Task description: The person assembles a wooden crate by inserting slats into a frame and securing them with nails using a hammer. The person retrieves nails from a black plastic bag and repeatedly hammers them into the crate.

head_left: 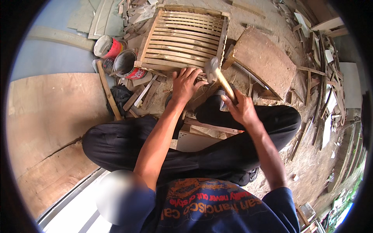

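A slatted wooden frame (182, 37), crate-like with thin parallel slats, lies in front of me. At its near rail is my left hand (185, 85), fingers curled over the edge with the thumb toward the right. Whether a small piece such as a nail is pinched there is hidden. My right hand (241, 106) is wrapped round the wooden handle of a hammer (224, 82). The hammer's metal head is tilted beside my left fingertips, close to the frame's near right corner.
To the right of the frame stands a brown wooden box (264, 58). Two red paint cans (134, 72) sit at left, near a wooden stick (108, 90). Wood scraps (326, 77) litter the ground at right. A large plywood sheet (54, 128) lies at far left.
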### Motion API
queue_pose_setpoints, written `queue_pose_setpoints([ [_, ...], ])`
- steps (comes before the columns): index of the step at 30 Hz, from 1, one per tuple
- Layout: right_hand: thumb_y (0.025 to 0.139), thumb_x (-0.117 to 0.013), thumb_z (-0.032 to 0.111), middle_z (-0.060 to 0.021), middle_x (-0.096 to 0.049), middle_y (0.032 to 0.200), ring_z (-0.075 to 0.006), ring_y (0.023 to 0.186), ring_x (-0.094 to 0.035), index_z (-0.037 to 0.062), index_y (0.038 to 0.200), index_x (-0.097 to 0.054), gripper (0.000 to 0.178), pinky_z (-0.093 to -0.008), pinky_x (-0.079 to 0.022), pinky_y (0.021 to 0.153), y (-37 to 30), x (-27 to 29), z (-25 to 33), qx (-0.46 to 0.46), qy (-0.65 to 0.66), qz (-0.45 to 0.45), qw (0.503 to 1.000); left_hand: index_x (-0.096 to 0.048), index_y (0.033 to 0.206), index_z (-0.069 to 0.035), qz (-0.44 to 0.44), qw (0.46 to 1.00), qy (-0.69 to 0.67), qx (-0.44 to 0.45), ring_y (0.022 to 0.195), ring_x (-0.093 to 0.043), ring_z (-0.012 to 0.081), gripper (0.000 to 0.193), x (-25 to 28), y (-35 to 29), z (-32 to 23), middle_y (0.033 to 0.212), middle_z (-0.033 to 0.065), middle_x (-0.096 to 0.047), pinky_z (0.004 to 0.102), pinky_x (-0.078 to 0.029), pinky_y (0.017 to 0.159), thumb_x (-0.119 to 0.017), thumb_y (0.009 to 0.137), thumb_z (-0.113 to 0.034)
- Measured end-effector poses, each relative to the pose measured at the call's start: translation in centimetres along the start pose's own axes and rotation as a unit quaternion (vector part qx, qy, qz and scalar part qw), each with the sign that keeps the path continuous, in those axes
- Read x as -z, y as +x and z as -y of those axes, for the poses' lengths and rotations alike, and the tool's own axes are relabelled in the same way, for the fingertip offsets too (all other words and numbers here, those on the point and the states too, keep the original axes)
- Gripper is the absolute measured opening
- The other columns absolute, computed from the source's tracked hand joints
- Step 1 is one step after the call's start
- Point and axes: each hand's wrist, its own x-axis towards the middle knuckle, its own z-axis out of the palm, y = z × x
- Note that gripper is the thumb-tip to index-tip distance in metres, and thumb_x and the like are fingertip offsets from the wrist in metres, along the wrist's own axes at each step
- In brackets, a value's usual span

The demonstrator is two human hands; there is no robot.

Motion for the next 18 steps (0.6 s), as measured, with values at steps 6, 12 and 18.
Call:
queue_pose_setpoints([
  [6, 0.086, -0.070, 0.059, -0.0146, -0.067, 0.071, -0.0381, 0.072, -0.070, 0.0071, 0.094, -0.063, 0.053, -0.0474, -0.056, 0.060, 1.5, 4.7, -3.1, 0.194, -0.284, 0.180, 0.921, -0.065, 0.120, -0.017, -0.007, 1.000, 0.003, -0.012, 0.108, -0.059, 0.0196, 0.056, -1.2, -0.3, 0.7, 0.116, -0.0013, -0.065, 0.0417, -0.037, 0.086, -0.073, 0.082, -0.057],
  [12, 0.089, -0.061, 0.066, -0.0129, -0.069, 0.071, -0.0349, 0.070, -0.072, 0.0102, 0.097, -0.066, 0.056, -0.0461, -0.058, 0.062, 3.9, 5.4, -2.9, 0.245, -0.351, 0.197, 0.882, -0.059, 0.130, -0.019, 0.024, 0.999, 0.030, -0.022, 0.110, -0.057, 0.0210, 0.057, -2.0, -0.9, 1.4, 0.120, -0.0008, -0.061, 0.0436, -0.036, 0.087, -0.066, 0.088, -0.058],
  [18, 0.091, -0.052, 0.072, -0.0116, -0.070, 0.072, -0.0333, 0.070, -0.072, 0.0112, 0.096, -0.065, 0.063, -0.0456, -0.059, 0.063, 5.2, 5.8, -3.2, 0.245, -0.388, 0.197, 0.867, -0.058, 0.131, -0.020, 0.035, 0.999, 0.033, -0.019, 0.112, -0.056, 0.0216, 0.052, -2.0, -1.1, 1.5, 0.121, -0.0004, -0.060, 0.0447, -0.035, 0.087, -0.064, 0.093, -0.054],
])
